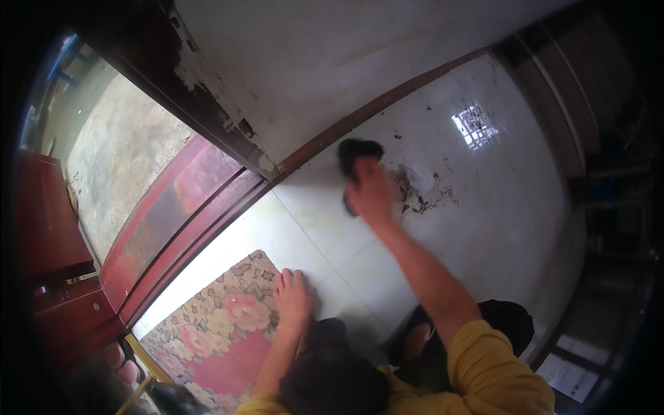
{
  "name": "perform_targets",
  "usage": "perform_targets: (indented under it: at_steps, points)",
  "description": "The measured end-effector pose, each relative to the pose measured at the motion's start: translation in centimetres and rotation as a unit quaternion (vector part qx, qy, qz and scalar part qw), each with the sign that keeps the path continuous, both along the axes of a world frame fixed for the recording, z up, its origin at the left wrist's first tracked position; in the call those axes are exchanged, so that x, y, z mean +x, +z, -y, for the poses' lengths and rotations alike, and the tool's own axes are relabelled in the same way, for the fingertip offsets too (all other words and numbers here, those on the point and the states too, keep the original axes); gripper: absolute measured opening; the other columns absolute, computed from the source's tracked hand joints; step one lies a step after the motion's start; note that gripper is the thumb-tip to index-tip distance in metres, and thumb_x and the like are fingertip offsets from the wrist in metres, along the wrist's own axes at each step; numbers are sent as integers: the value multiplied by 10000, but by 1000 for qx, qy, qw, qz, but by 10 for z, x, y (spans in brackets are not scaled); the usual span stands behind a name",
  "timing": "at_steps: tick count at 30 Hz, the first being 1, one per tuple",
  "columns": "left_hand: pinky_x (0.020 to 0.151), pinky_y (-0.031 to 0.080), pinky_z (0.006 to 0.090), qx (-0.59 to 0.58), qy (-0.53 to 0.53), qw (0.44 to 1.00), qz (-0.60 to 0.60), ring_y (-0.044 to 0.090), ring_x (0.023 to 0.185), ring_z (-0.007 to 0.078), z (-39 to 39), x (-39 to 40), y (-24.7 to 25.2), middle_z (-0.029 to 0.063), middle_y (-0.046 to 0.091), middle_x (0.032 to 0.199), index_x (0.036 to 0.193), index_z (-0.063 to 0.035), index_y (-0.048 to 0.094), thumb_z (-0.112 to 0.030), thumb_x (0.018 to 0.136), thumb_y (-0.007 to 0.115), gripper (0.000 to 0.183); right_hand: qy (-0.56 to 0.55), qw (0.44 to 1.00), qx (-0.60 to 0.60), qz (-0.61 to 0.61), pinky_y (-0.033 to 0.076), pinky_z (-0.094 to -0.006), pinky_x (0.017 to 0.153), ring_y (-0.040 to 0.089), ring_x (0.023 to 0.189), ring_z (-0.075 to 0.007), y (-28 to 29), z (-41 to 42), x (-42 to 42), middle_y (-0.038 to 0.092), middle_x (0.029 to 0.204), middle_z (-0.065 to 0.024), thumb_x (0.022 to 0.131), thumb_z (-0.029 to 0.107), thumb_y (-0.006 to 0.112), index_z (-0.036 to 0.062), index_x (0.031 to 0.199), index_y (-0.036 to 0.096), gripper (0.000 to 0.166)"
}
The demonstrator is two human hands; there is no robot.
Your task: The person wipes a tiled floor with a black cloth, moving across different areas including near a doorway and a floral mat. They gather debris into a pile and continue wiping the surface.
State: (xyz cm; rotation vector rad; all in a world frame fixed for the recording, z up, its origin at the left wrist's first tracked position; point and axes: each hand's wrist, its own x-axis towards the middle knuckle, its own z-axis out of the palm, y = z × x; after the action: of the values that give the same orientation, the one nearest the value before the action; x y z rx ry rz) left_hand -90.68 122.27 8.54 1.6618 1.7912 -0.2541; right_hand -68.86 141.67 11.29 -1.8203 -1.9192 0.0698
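Note:
My right hand (pixel 372 194) is closed around a black object (pixel 358 153), blurred and partly covered by my fingers. It is held at the white tiled floor (pixel 498 207); the blur leaves its kind unclear, and I cannot tell whether it is a cloth or a brush. Just right of it lie brown flakes of debris (pixel 423 205) and a pale translucent patch (pixel 417 177). My left hand (pixel 293 298) rests at the right edge of a floral rug (pixel 228 332), fingers slightly apart, with nothing seen in them.
A white wall (pixel 311 67) with peeling paint and a brown baseboard (pixel 384 106) borders the floor. At left, a red door sill (pixel 181 207) leads to concrete ground (pixel 119 140). Pink slippers (pixel 127 371) sit by a yellow metal frame (pixel 140 358). Dark furniture (pixel 612 290) stands at right.

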Motion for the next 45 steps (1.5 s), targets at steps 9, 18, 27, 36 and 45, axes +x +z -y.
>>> perform_targets:
  at_steps: [9,18,27,36,45]
  points:
    - [1082,328,503,10,-70,998,-3,215,1385,469,6,-4,-20,272,262,1473,1451,-83,302,-267,739,761,867,324,930,-156,70,444,-433,862,500,1077,-279,-67,27,-120,507,1224,-50,747,145,614,174,1184,570,441]
    - [1030,349,570,10,-104,994,-23,202,1396,483,4,-2,-15,271,258,1478,1447,-61,286,-222,799,676,773,-87,983,-163,16,480,-479,866,565,1026,-373,-43,-119,112,583,1107,-177,809,130,546,63,1160,564,358]
    - [1031,342,595,-3,-11,1000,19,213,1382,491,0,10,-11,274,300,1445,1420,-19,310,-201,803,650,728,166,970,-169,-62,501,-444,766,558,967,-302,-15,62,-65,543,1149,-90,713,224,644,161,1133,593,428]
    - [1104,298,518,31,-30,993,108,236,1360,507,-2,0,-19,283,333,1413,1380,-6,355,-129,761,697,718,67,934,-280,211,513,-466,803,572,1001,-364,-64,-17,70,557,1152,-160,839,151,501,105,1182,543,349]
    - [1041,357,570,11,-150,987,60,241,1281,598,-7,69,-56,404,261,1374,1371,8,335,-148,838,549,595,306,937,-141,94,511,-419,714,573,904,-273,43,88,113,563,1091,-68,712,127,629,140,1113,592,402]
